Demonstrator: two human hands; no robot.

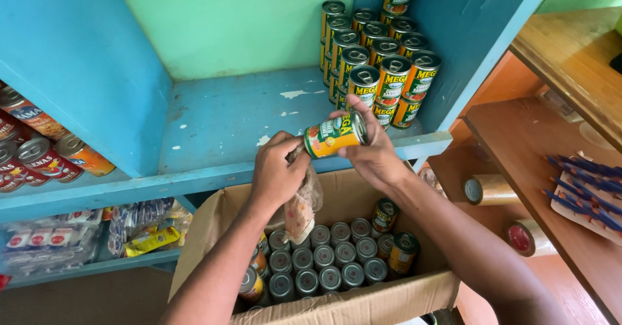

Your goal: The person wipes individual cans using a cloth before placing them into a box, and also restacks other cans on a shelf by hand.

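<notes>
The can (335, 134), green and orange with a pull-tab lid, is being held on its side above the open cardboard box (363, 305), just near of the front edge of the blue shelf (227, 117). It is being clamped by the right hand (372, 153), with fingers wrapped over its right end and thumb beneath. A crumpled cloth (301, 202), pale with a reddish pattern, is being gripped by the left hand (277, 173) and is being pressed against the left end of the can; whether it is touching the label itself cannot quite be made out. The rest of the cloth is hanging down into the box. Inside the box, more cans (324, 263) are standing upright in rows, silver lids up. At the far right of the shelf, stacked cans (382, 66) of the same kind are being kept in tidy tiers. Red-labelled tins (39, 150) are lying in the compartment to the left, and rolls of tape (489, 189) are resting on a wooden shelf (538, 137) to the right.
</notes>
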